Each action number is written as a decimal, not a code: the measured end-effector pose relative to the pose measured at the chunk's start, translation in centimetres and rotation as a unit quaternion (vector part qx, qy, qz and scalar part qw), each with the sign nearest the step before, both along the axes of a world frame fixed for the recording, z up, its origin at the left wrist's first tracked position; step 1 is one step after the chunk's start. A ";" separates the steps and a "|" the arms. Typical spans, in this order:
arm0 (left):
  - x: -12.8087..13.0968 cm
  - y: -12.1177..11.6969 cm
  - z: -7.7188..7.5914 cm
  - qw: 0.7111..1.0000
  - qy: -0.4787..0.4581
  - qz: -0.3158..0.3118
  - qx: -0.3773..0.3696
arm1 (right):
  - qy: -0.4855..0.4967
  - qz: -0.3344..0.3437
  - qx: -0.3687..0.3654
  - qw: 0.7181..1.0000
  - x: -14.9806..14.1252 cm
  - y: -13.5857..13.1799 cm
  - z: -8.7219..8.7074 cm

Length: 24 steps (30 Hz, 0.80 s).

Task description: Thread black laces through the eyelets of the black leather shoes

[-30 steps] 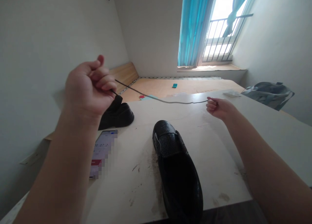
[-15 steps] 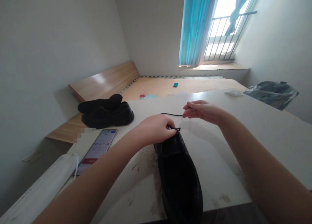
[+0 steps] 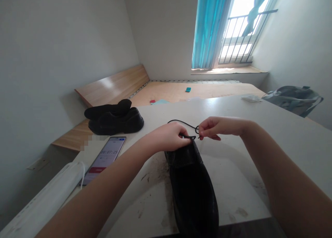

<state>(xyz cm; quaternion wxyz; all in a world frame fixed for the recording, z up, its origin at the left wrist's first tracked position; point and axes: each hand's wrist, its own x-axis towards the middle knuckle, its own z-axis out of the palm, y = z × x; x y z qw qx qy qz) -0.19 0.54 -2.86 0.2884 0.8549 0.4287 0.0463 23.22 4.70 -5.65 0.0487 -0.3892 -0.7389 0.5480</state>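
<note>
A black leather shoe (image 3: 193,196) lies on the table with its toe toward me and its opening under my left hand (image 3: 166,137). That hand rests at the top of the shoe, its fingers pinching a thin black shoelace (image 3: 181,121) close to the eyelets. The lace arcs across to my right hand (image 3: 218,126), which holds it between fingertips and thumb just above the shoe. The shoe's opening and most of its lacing are hidden behind my left hand.
A pair of black shoes (image 3: 115,119) stands at the table's far left corner. A phone (image 3: 106,158) showing a timer and a long white packet (image 3: 44,196) lie along the left edge. A grey bag (image 3: 293,100) sits beyond the right side, above a wooden floor.
My left hand has come down from the air to the top of the near shoe. My right hand has moved closer to it, and the lace between them now forms a shorter arc.
</note>
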 end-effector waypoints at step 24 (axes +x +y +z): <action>0.1 0.3 -0.5 1.000 -0.007 -0.012 -0.006 | -0.044 0.045 -0.003 0.998 -1.9 -1.5 0.7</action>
